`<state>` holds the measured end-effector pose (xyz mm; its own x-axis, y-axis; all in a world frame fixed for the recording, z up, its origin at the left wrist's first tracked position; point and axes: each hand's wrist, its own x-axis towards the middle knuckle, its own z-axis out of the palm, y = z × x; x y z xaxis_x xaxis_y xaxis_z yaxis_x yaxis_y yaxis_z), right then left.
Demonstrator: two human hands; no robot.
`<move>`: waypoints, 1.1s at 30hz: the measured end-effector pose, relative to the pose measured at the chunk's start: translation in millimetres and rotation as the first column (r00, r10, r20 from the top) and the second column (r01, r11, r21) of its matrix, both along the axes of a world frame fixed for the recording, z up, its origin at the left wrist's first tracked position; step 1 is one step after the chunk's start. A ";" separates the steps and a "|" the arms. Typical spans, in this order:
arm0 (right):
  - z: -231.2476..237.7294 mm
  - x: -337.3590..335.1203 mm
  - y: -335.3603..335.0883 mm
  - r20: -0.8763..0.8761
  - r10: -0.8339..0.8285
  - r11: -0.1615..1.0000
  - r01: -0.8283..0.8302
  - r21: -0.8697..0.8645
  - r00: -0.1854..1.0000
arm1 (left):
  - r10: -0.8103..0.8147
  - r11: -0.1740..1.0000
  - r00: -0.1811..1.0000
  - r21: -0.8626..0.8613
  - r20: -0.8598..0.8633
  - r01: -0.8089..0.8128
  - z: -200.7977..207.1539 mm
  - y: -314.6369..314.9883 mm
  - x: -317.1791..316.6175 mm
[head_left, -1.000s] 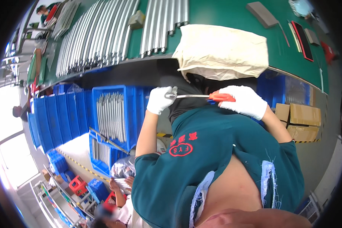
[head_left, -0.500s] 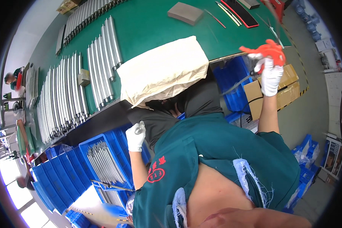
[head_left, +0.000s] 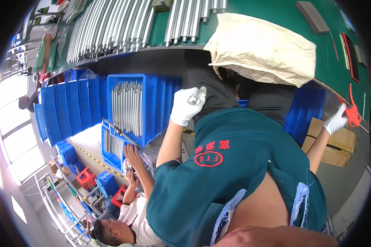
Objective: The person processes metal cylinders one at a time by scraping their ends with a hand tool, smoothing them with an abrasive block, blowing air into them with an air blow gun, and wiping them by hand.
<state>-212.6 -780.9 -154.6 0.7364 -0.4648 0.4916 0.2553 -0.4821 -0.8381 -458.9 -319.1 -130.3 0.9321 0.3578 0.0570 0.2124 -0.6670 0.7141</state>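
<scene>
Metal tube [head_left: 193, 100], seen end-on, sits in the curled fingers of the white-gloved left hand [head_left: 186, 108], above the lap. Far right, the gloved right hand [head_left: 336, 119] has its fingers at a red air blow gun [head_left: 353, 115]; how tightly they close cannot be told. Ahead, a cream cloth [head_left: 261, 47] drapes over the near edge of the green worktop [head_left: 272, 9], covering part of it. Rows of metal tubes [head_left: 111, 29] lie left, a grey block [head_left: 312, 17] right. Blue crates [head_left: 75, 109] and a co-worker [head_left: 138, 210] occupy the left, windows [head_left: 19, 117] beyond.
</scene>
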 end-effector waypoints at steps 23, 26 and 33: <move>78.0 -94.2 315.7 -0.405 0.854 -0.299 -0.945 0.130 -0.326 | 0.104 0.992 0.969 -0.094 0.224 -0.085 1.1 -4.2 7.0; 69.4 -104.3 331.4 -0.464 0.815 -0.362 -0.930 0.061 -0.348 | 0.098 0.986 0.960 -0.160 0.262 -0.056 3.1 -6.0 7.2; 59.0 -113.8 336.5 -0.340 0.905 -0.254 -0.966 0.051 -0.256 | 0.090 0.989 0.977 -0.133 0.191 -0.065 -4.1 -6.0 2.0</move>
